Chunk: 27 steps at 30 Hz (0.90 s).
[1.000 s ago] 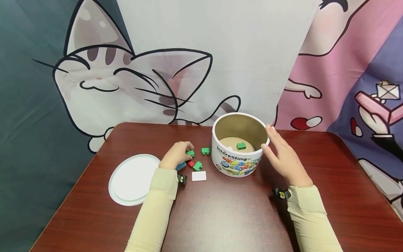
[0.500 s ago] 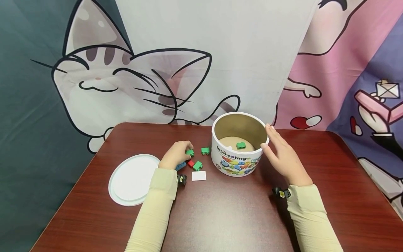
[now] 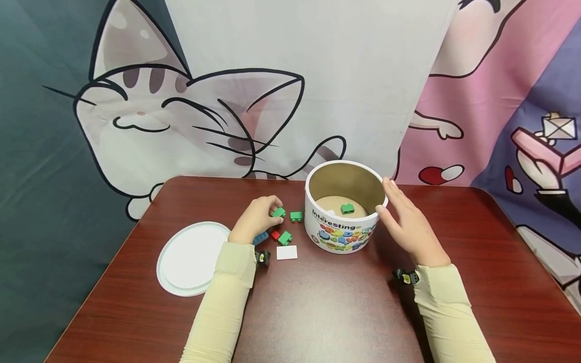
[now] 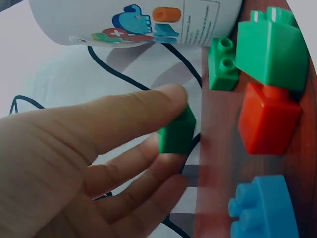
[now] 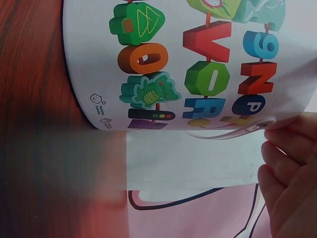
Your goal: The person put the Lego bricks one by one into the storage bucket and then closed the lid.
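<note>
Head view: one desk (image 3: 317,312), dark red. Near its far edge, one printed bucket (image 3: 342,234), upright, one inner green brick (image 3: 347,208) on its floor. Left hand (image 3: 254,222), left of bucket, pinching one held green brick (image 3: 279,212). Right hand (image 3: 413,232), fingers extended, at bucket's rim. Toward left edge, one round white lid (image 3: 192,259). Between lid and bucket: red brick (image 3: 275,235), blue brick (image 3: 260,238), two loose green bricks (image 3: 285,238), white card (image 3: 287,252).

Left wrist view: held green brick between thumb and fingers.

Right wrist view: right hand touching bucket.

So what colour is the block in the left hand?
Green block, clearest in the left wrist view.
</note>
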Each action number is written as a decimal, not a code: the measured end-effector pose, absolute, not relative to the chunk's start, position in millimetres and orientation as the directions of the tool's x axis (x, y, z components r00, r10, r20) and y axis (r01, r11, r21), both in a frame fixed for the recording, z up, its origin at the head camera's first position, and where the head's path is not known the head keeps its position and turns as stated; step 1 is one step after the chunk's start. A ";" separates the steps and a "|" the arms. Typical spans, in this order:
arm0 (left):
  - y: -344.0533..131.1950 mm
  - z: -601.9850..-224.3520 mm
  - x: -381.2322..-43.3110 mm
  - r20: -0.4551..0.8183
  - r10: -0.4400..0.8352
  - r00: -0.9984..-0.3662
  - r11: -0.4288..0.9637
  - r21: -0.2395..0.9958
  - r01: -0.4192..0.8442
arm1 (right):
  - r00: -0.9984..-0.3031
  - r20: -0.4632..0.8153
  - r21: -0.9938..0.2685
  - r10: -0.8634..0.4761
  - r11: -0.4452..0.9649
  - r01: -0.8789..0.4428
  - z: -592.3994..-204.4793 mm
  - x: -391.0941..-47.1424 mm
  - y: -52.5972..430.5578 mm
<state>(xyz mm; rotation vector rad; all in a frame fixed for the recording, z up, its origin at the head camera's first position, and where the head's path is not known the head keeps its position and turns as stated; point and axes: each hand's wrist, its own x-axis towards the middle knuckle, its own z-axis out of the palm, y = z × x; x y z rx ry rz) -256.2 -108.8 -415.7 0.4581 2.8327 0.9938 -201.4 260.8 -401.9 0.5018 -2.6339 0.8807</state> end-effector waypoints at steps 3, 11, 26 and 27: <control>-107.5 -413.1 -256.0 0.029 0.314 -0.949 0.719 0.645 0.258 | -0.888 0.399 -0.509 -0.229 0.750 -0.422 -401.3 -202.0 260.7; -101.5 -406.7 -254.6 0.152 0.279 -0.948 0.678 0.668 0.306 | -0.881 0.414 -0.505 -0.230 0.747 -0.432 -401.5 -202.9 261.1; -85.1 -389.3 -241.7 0.461 0.191 -0.866 0.572 0.665 0.480 | -0.880 0.415 -0.506 -0.229 0.746 -0.433 -401.8 -201.9 260.6; -83.4 -387.2 -240.2 0.478 0.183 -0.859 0.565 0.664 0.490 | -0.881 0.414 -0.507 -0.229 0.746 -0.432 -401.8 -201.8 260.6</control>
